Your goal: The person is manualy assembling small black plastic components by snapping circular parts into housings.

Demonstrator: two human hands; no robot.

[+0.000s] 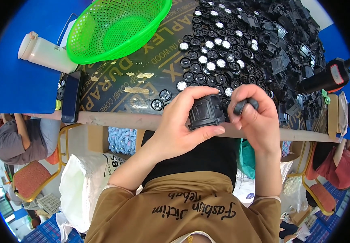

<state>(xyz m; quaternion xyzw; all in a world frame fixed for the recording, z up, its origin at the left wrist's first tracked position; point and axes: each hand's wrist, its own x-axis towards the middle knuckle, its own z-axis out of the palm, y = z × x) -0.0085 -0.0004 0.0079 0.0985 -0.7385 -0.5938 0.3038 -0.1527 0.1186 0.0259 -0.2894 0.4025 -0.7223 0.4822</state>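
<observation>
I see my left hand [175, 125] wrapped around a black square plastic housing [206, 111], thumb under its lower edge and fingers curled over the top — a firm grasp, held just above the near edge of the worktable [114, 97]. My right hand [256, 117] sits right beside it, fingers pinched on a small black round cap [244, 105] that is close against the housing's right side; whether the two parts touch I cannot tell.

Beyond my hands, rows of black round parts [211, 60], many with white centres, lie flat on the table. To their right a loose heap of black housings [288, 44] spreads toward the far corner. A few stray round pieces [161, 99] lie near the table edge, just left of my left hand.

Farther left stands a green perforated basket [118, 28], with a white bottle [45, 52] lying on its side next to it and a dark phone [70, 96] at the edge. At the right — a black and orange tool [325, 79]. Seated people show at the lower left and right.
</observation>
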